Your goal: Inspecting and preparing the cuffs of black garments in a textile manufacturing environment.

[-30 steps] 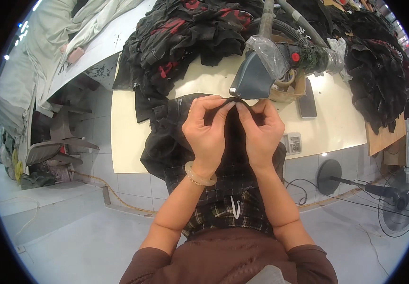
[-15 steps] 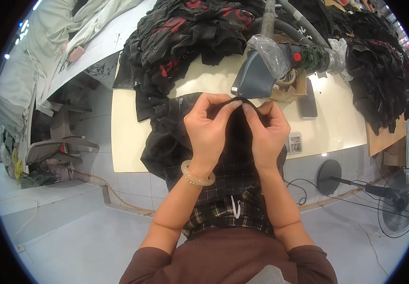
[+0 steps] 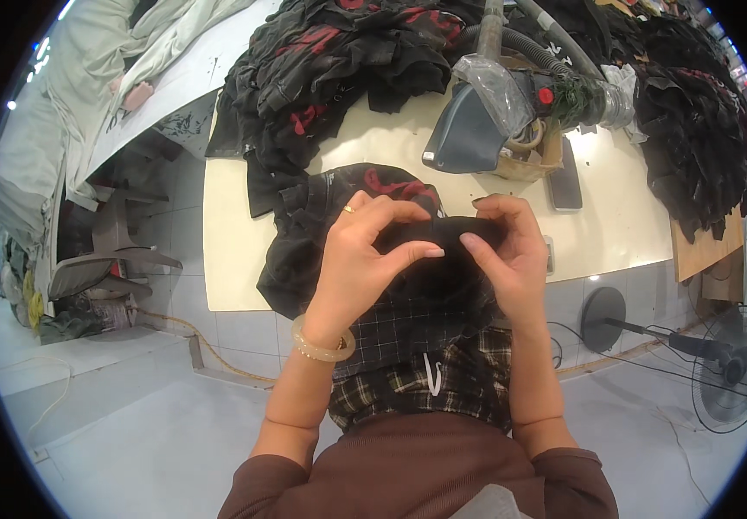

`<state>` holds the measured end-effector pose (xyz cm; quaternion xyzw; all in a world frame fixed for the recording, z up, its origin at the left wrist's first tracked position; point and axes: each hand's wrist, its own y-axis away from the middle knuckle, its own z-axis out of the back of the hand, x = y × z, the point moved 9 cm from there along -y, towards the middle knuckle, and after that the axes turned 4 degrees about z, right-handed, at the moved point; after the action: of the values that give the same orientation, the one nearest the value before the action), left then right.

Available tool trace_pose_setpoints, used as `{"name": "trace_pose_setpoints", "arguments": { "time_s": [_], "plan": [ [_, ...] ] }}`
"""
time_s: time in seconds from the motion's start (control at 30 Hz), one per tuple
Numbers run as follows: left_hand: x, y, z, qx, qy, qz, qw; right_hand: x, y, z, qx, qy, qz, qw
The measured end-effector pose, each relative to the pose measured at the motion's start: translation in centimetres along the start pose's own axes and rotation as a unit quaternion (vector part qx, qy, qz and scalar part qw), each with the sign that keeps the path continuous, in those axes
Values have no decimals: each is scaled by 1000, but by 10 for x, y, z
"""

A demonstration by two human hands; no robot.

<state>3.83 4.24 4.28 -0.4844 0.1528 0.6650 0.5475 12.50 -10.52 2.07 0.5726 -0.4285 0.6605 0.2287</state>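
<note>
A black garment (image 3: 456, 259) with a white grid-lined part (image 3: 395, 324) and a red print (image 3: 395, 184) lies bunched over the near table edge and toward my lap. My left hand (image 3: 360, 246), with a ring and a pale bangle, touches its edge; the thumb and forefinger are spread, dark cloth showing between them. On the other side, my right hand (image 3: 516, 259) grips the cloth's upper edge, thumb in front and fingers behind. Some fingertips are hidden by the fabric.
Just beyond my hands stands a dark blue-grey machine head (image 3: 460, 134) partly wrapped in plastic, beside a cardboard box (image 3: 533, 169) and a phone-like slab (image 3: 565, 177). Piles of black garments (image 3: 330, 69) cover the far table. A fan (image 3: 732, 368) stands right, a chair (image 3: 110, 259) left.
The pinch of both thumbs and forefingers at the cloth's edge has loosened. My hands have moved lower and apart, and the garment's red print has come into view.
</note>
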Motion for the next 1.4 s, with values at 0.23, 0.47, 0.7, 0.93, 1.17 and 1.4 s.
{"name": "trace_pose_setpoints", "arguments": {
  "time_s": [0.23, 0.47, 0.7, 0.93, 1.17, 1.4],
  "plan": [
    [9, -3, -6, -24, 75, 84, 993, 5, -6, -2, -3, 140, 50, 989],
    [11, -11, 2, -72, 136, 67, 986, 26, -14, -7, -34, 157, 122, 979],
    [18, -11, -8, -13, 129, 72, 989, 26, -10, -14, 24, 181, 129, 975],
    [4, -6, -1, -103, 75, -1, 992, 11, -1, 0, -72, 171, 110, 977],
    [-1, -5, 6, -119, 32, -46, 991, 21, -10, -11, -26, 140, 111, 984],
    [0, 0, -3, -76, 2, -65, 995, 11, -8, -8, 47, 83, 32, 995]
  ]
}}
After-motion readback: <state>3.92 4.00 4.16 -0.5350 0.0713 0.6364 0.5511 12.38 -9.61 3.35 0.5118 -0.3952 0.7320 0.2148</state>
